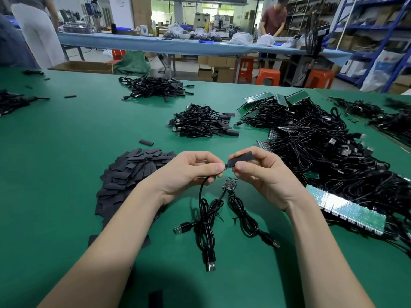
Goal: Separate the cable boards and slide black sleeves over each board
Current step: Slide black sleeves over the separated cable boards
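Both hands [224,172] pinch flat matte sleeve [241,160] over board [226,166].

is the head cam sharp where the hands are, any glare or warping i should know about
Head view: the hands, left hand and right hand, and the black sleeve are sharp; wide-angle bending curves the green table edge; glare sparkles on the board strip; soft shadows lie under the forearms; the far corners blur.

Our left hand [191,172] and right hand [264,174] are bare, forearms uncovered: no gloves, rings, watch or sleeves.
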The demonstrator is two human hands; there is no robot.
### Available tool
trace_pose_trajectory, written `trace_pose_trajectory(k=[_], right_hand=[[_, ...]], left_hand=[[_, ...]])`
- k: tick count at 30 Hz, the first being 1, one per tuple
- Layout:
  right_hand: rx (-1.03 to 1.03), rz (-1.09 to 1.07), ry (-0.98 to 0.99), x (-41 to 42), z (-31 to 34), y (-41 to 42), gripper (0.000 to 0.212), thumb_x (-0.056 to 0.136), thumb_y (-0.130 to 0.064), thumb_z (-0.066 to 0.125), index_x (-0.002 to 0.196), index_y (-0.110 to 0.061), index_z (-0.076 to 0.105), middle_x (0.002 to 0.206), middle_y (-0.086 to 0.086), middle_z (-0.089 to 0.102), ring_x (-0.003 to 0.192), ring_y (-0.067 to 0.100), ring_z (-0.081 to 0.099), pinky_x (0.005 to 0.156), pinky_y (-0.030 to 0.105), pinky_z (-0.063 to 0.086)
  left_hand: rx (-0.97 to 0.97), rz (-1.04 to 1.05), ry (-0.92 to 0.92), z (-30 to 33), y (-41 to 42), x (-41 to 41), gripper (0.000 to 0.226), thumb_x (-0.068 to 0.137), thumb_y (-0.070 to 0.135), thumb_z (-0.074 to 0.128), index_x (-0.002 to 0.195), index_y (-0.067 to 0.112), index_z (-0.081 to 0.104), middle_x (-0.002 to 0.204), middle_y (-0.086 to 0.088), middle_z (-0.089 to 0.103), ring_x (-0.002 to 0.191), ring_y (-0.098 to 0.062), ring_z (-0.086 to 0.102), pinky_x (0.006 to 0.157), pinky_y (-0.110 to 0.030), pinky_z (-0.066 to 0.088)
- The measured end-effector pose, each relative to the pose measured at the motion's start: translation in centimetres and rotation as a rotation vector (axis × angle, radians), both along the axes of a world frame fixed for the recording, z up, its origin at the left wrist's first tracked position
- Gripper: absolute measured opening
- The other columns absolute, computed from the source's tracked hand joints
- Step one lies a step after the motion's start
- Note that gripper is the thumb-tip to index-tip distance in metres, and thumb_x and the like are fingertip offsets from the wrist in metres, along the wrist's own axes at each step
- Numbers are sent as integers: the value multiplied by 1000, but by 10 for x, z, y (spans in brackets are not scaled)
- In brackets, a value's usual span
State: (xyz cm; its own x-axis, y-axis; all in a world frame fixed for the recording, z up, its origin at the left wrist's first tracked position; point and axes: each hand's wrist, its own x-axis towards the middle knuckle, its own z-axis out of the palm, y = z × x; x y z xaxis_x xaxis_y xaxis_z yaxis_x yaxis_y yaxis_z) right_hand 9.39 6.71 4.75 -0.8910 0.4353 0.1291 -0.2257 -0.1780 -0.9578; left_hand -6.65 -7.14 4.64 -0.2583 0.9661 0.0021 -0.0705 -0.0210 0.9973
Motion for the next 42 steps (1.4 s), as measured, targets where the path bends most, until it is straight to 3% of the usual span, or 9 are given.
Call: trace_pose_trajectory(k=[11,19,31,35,38,42], right_hand=[[76,-86,24,-2,1,-1,18,67,-12,79,85,-17,80,86,8,78,77,13,72,75,22,57],[39,70,-73,0,-1,-1,17,74,-5,75,86,-16,79,88,10,76,77,15,70,75,22,58],[-12,3,7,-12,-4,-8,16,70,-8,78,86,-13,77,82,7,74,75,13,70,73,20,57],[-75,-69,10,-12,-6,-7,12,71,-10,77,82,-13,78,81,6,74,75,12,71,72,19,57],[-168,-135,30,-13,-7,-4,5,73,-10,75,78,-11,77,83,8,75,77,13,72,72,17,57],[-240,-163,29,-11,-6,-1,5,74,-9,74,79,-8,75,85,9,75,78,14,73,72,16,57]], left_hand=[[-1,3,41,2,0,-3,3,75,23,79,76,21,77,76,0,69,62,-8,57,59,-11,45],[-58,-49,91,3,-6,-9,3,80,19,80,81,19,77,78,-2,71,62,-8,59,61,-12,47],[50,6,-142,-2,2,-3,24,72,18,84,81,14,61,77,-7,70,59,-10,55,63,-16,51],[63,89,-2,-1,6,0,26,73,26,82,85,14,62,77,-6,72,64,-12,61,68,-19,53],[129,162,229,-2,11,1,14,81,18,81,90,14,71,83,-6,76,76,-14,71,74,-20,54],[271,221,334,-5,13,2,13,81,9,83,87,18,77,86,-2,78,82,-12,72,82,-22,56]])
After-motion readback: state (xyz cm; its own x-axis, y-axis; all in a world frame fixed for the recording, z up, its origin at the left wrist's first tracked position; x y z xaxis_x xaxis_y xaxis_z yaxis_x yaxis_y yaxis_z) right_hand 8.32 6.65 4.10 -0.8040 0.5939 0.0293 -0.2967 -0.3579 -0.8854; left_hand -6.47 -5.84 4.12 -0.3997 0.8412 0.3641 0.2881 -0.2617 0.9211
